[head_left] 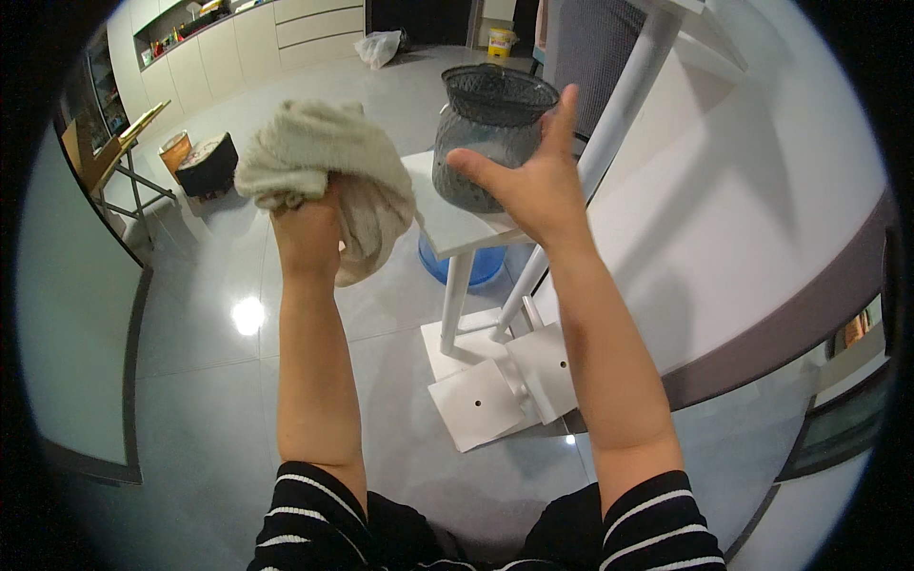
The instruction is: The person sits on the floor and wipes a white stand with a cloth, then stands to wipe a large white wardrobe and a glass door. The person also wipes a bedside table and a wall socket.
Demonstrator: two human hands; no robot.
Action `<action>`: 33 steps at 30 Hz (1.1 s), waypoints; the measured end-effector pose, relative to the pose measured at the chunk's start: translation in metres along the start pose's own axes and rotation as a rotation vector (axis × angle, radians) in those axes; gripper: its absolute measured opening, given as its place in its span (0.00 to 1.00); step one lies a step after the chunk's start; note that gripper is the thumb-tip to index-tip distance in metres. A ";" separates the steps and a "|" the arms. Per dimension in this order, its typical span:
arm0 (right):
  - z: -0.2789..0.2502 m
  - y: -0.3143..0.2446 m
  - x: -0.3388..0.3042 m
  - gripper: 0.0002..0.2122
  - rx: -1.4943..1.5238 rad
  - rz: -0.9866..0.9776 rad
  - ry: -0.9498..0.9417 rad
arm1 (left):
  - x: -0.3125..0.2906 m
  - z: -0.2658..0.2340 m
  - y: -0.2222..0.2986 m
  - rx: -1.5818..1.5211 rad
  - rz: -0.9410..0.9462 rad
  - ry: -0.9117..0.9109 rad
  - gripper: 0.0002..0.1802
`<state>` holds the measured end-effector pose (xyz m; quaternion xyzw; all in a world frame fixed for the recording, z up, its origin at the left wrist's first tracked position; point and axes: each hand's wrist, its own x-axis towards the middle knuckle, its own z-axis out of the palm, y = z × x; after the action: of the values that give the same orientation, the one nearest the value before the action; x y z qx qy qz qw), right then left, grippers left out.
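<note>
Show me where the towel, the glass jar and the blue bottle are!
towel (319, 152), head view, on the bunched top held by the left hand.
jar (481, 143), head view, on its grey glass belly beside the right hand.
blue bottle (481, 268), head view, on its side below the white shelf.

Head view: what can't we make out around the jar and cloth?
- Jar, head view: its right side and the fingers there are hidden behind the right hand.
- Left hand: fingers buried in the cloth.
- Jar contents: dark mesh top, cannot tell.
- Shelf items, top left: too small.
</note>
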<state>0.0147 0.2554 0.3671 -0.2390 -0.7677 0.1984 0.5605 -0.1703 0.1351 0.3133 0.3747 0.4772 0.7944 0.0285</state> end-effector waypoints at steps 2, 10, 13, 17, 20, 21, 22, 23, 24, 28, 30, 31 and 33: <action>0.003 0.012 0.006 0.48 -0.009 -0.003 0.056 | 0.019 0.016 0.026 0.078 0.165 -0.008 0.18; -0.077 0.003 -0.069 0.40 0.364 0.256 0.053 | 0.037 0.084 0.037 0.192 0.027 -0.347 0.16; -0.121 0.028 -0.104 0.43 0.098 0.041 -0.091 | 0.027 0.095 0.024 0.425 0.005 -0.565 0.17; -0.142 0.037 -0.132 0.40 0.346 0.426 -0.123 | 0.010 0.101 0.025 0.629 0.194 -0.802 0.17; -0.136 0.078 -0.176 0.54 0.079 0.428 -0.168 | 0.005 0.113 0.029 0.720 0.327 -0.888 0.14; -0.138 0.085 -0.182 0.59 0.001 0.399 -0.276 | 0.002 0.115 0.032 0.757 0.317 -0.916 0.14; -0.137 0.091 -0.190 0.59 0.027 0.419 -0.279 | -0.001 0.114 0.036 0.773 0.292 -0.928 0.13; -0.134 0.096 -0.197 0.60 0.053 0.433 -0.278 | 0.000 0.113 0.040 0.789 0.274 -0.937 0.13; -0.132 0.099 -0.203 0.60 0.078 0.446 -0.275 | -0.001 0.111 0.041 0.804 0.257 -0.947 0.12; -0.135 0.096 -0.206 0.63 0.283 0.668 -0.249 | -0.007 0.106 0.040 0.760 0.275 -0.942 0.11; -0.141 0.087 -0.205 0.63 0.120 0.632 -0.322 | -0.009 0.104 0.042 0.754 0.320 -0.908 0.12; -0.145 0.082 -0.204 0.63 0.039 0.614 -0.357 | -0.010 0.104 0.042 0.752 0.344 -0.902 0.12; -0.162 0.066 -0.193 0.58 -0.163 0.332 -0.289 | -0.006 0.112 0.043 0.764 0.386 -0.907 0.14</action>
<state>0.2284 0.2005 0.2289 -0.3757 -0.8035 0.2575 0.3832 -0.0829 0.1914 0.3729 0.7379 0.5918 0.3203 -0.0520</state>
